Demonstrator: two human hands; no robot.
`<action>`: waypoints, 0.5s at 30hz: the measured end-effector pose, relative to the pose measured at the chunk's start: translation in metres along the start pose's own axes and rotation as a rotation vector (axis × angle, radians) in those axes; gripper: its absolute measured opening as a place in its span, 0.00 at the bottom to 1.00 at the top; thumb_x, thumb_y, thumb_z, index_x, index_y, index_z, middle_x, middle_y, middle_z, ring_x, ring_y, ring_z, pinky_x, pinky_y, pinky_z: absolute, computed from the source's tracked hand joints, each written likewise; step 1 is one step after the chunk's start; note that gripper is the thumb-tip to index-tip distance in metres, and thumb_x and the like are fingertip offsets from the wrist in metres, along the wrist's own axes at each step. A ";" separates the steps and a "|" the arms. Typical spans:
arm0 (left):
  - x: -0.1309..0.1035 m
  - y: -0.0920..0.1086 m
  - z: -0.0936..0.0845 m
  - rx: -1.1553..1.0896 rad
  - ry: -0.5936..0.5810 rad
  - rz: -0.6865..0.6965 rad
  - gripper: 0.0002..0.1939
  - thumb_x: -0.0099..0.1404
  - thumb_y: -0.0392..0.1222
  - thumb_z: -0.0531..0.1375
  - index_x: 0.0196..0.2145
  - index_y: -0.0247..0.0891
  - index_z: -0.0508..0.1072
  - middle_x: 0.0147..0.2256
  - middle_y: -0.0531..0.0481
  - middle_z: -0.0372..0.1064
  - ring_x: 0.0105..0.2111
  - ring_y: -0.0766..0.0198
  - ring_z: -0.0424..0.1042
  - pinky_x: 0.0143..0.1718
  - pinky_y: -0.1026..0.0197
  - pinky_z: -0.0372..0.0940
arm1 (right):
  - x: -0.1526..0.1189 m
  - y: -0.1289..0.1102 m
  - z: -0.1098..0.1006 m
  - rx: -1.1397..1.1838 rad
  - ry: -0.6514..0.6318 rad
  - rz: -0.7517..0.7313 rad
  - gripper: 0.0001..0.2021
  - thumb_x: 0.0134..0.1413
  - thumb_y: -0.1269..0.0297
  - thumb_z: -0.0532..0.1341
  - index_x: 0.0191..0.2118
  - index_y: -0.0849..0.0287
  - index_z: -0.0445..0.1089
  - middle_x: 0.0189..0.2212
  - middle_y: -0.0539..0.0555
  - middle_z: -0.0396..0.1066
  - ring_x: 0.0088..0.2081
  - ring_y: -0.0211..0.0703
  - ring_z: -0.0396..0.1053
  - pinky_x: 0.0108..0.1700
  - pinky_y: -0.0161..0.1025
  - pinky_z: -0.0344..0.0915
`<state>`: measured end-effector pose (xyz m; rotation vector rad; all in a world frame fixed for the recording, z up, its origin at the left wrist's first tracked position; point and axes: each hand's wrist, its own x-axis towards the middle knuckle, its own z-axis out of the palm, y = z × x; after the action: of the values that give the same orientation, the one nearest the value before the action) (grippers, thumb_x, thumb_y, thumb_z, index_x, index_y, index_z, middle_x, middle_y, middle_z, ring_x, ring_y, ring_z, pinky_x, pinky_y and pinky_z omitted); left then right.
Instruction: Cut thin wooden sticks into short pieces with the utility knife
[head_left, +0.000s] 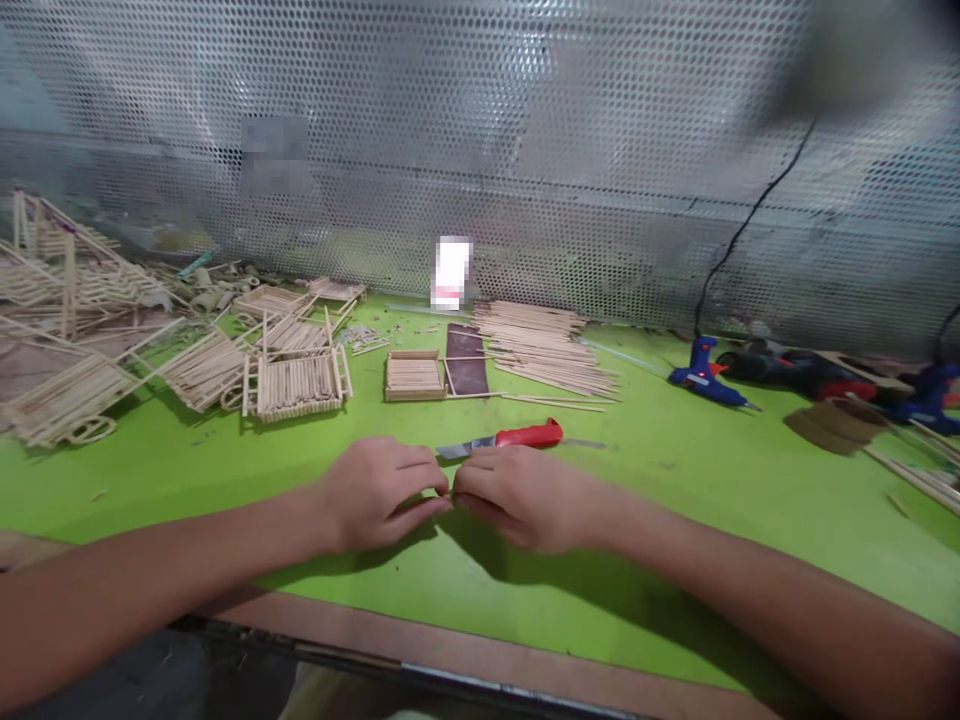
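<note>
My left hand [386, 495] and my right hand [525, 497] meet fingertip to fingertip above the green table [360, 575], both pinched closed. Whatever sits between the fingertips is too small to make out. Just beyond my right hand lies a red-handled knife [529, 435], its blade pointing left. Farther back are a small stick tray [415, 375], a dark flat piece [466, 360] and a pile of thin wooden sticks [544, 345].
Several stick-built pieces [296, 385] crowd the left side. At right are a blue glue gun [709, 375] with a black cord, a brown round object [836, 425] and a second blue glue gun [930, 400]. A perforated metallic sheet [600, 130] stands behind.
</note>
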<state>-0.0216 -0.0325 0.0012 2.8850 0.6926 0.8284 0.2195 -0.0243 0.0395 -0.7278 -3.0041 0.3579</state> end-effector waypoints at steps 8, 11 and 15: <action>0.000 -0.010 -0.004 0.014 0.081 0.072 0.11 0.77 0.39 0.53 0.41 0.38 0.75 0.35 0.48 0.78 0.30 0.63 0.74 0.31 0.60 0.63 | -0.002 0.010 0.008 0.041 0.096 -0.067 0.11 0.72 0.67 0.53 0.39 0.58 0.72 0.33 0.55 0.74 0.32 0.44 0.67 0.37 0.41 0.64; -0.001 -0.024 -0.013 0.016 0.106 0.058 0.09 0.76 0.38 0.56 0.40 0.39 0.76 0.33 0.49 0.78 0.29 0.63 0.74 0.29 0.60 0.66 | -0.003 0.017 0.014 0.012 0.144 -0.097 0.12 0.72 0.67 0.54 0.38 0.61 0.72 0.31 0.54 0.73 0.31 0.42 0.66 0.36 0.39 0.63; -0.007 -0.053 -0.050 0.087 0.128 -0.086 0.09 0.74 0.39 0.56 0.41 0.44 0.78 0.32 0.49 0.78 0.29 0.62 0.75 0.27 0.59 0.69 | -0.002 0.024 0.023 -0.043 0.206 -0.147 0.15 0.74 0.64 0.53 0.37 0.60 0.72 0.31 0.54 0.73 0.32 0.42 0.67 0.37 0.39 0.64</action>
<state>-0.0747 0.0089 0.0309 2.8733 0.8799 1.0020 0.2304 -0.0092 0.0118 -0.5079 -2.8542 0.1999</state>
